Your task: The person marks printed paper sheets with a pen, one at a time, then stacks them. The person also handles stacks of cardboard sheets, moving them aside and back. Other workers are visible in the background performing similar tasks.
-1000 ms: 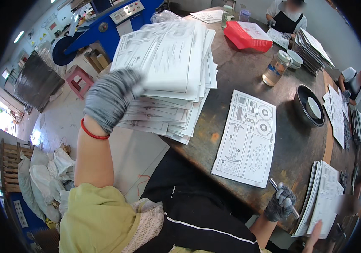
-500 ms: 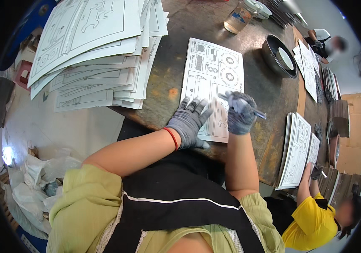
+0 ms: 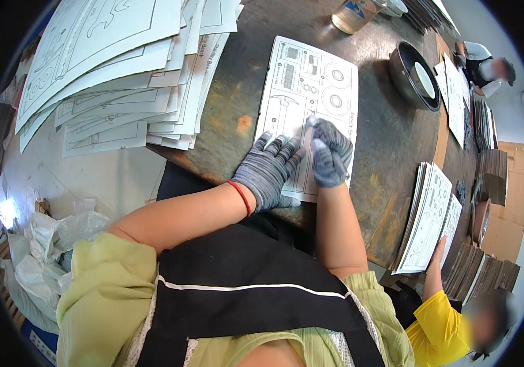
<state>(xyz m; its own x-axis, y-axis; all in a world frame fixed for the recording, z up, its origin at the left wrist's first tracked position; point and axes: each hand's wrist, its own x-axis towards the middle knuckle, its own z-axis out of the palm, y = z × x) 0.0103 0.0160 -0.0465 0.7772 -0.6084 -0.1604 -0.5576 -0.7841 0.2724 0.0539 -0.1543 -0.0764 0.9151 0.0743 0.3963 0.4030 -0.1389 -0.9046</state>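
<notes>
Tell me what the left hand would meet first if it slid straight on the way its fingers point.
The gloved left hand lies on the white printed card sheet, fingers pointing up-right; going on, it would probably first meet the gloved right hand close beside it.

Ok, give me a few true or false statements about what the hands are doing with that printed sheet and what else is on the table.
1. The left hand lies flat on the printed sheet. True.
2. The right hand is bare. False: it wears a grey knit glove and grips a thin tool, though how it is held is hard to make out.
3. The stack of printed sheets lies to the right of the single sheet. False: it lies to its left.
4. A dark round bowl sits on the table to the right of the sheet. True.
</notes>
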